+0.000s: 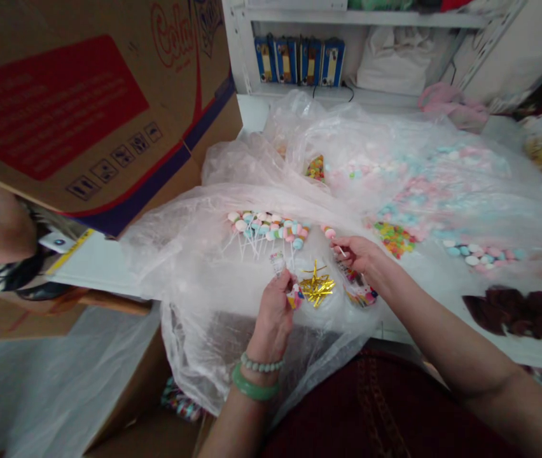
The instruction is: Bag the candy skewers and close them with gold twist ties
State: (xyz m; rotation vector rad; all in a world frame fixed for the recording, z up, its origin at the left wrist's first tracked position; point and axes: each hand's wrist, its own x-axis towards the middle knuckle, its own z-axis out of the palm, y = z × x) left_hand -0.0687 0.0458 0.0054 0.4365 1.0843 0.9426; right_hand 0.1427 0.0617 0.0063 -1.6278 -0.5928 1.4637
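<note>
Pinching a thin white stick (341, 252) between thumb and forefinger, the right hand (359, 257) sits just right of frame centre. The stick belongs to a short marshmallow pop (329, 233), whose pink-topped head points up and left from the fingertips, its long axis slanting away from the right hand. The left hand (273, 318), lower in the frame, lies beyond that head's tip, its fingers curled around what looks like a small clear printed bag (277, 262) (the print is too small to read). Gold twist ties (316, 286) lie just below, between the hands, and a row of marshmallow pops (267, 228) rests on clear plastic sheeting (189, 254) at frame centre.
</note>
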